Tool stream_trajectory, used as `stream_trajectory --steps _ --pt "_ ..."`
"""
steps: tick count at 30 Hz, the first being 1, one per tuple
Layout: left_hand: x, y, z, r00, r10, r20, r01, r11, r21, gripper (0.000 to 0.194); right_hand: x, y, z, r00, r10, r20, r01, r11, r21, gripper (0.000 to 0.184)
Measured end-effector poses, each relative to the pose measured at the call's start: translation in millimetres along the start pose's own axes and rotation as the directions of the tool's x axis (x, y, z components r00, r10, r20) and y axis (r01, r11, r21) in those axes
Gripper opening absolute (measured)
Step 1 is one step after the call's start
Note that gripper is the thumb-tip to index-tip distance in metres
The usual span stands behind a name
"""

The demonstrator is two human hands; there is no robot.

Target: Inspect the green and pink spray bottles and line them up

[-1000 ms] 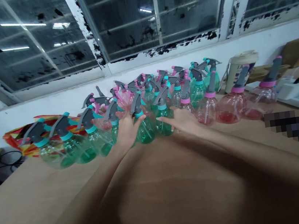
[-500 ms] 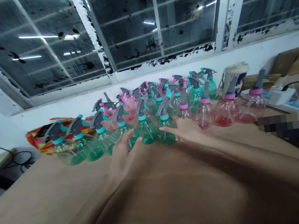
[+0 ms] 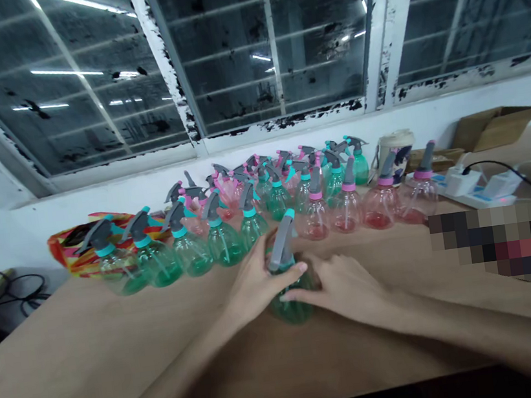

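Note:
A green spray bottle [image 3: 293, 306] with a grey trigger head and a turquoise nozzle stands in front of the row, between both hands. My left hand [image 3: 261, 281] is closed around its neck, with the thumb across the front below the grey head. My right hand [image 3: 342, 283] wraps the round body from the right, its thumb on the front; its other fingers are partly hidden behind the bottle. Left of it stands a row of green bottles, the nearest being another green spray bottle [image 3: 253, 228]. On the right, pink spray bottles [image 3: 316, 225] continue the row.
More spray bottles [image 3: 279, 200] crowd behind the row, by the wall. A red and yellow bag [image 3: 71, 250] lies at the left. To the right are a patterned cup [image 3: 394, 156], an open cardboard box [image 3: 495, 126], a power strip [image 3: 485, 196] with plugs and a blurred-out patch.
The green spray bottle at the right end of the green row has come forward, toward me. My left hand has moved right onto its neck; both hands now grip it. The view has shifted slightly.

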State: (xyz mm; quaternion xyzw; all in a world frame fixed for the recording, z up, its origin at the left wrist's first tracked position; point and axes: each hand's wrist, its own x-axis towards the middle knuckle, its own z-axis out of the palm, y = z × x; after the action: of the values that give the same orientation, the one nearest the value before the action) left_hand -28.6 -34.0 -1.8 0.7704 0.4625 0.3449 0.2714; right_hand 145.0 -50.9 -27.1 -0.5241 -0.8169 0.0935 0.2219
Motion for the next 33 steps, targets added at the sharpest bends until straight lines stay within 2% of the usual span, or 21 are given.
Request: stream_trajectory --steps 5,9,11,14,19,22,26,33 --pt "-9.9 18.8 12.3 0.997 0.079 -0.014 -0.08 0.991 -0.109 0.041 -25.1 -12.7 -1.0 0.998 -0.065 0.018 0.066 0.997 -0.049 0.067" --pt "-21.0 20.1 20.1 0.994 0.104 -0.044 -0.11 0.979 -0.173 0.03 -32.3 -10.0 1.5 0.994 -0.103 -0.018 0.103 0.994 -0.042 0.074" --pt "-23.5 17.4 21.5 0.991 0.116 -0.067 -0.126 0.976 -0.176 0.032 -32.5 0.9 2.5 0.988 -0.154 -0.035 0.154 0.988 -0.007 0.073" --pt "-21.9 13.7 20.8 0.987 0.138 -0.087 -0.15 0.976 -0.157 0.036 -29.0 32.1 5.6 0.976 -0.218 0.015 0.217 0.975 0.053 0.066" --pt "-5.9 8.9 20.3 0.977 0.186 -0.105 -0.197 0.975 -0.106 0.036 -16.1 97.5 24.1 0.979 -0.176 0.107 0.165 0.981 0.106 0.058" --pt "7.0 4.9 22.2 0.979 0.178 -0.103 -0.19 0.974 -0.123 0.032 -6.4 120.8 38.7 0.979 -0.174 0.103 0.164 0.982 0.093 0.059" --pt "18.8 2.0 23.0 0.974 0.216 -0.066 -0.224 0.966 -0.133 0.023 6.3 129.0 50.9 0.973 -0.226 0.051 0.221 0.971 0.093 0.058" --pt "22.4 2.0 19.8 0.965 0.259 -0.041 -0.262 0.963 -0.071 0.005 13.5 126.1 54.1 0.97 -0.239 0.052 0.236 0.97 0.062 0.061"
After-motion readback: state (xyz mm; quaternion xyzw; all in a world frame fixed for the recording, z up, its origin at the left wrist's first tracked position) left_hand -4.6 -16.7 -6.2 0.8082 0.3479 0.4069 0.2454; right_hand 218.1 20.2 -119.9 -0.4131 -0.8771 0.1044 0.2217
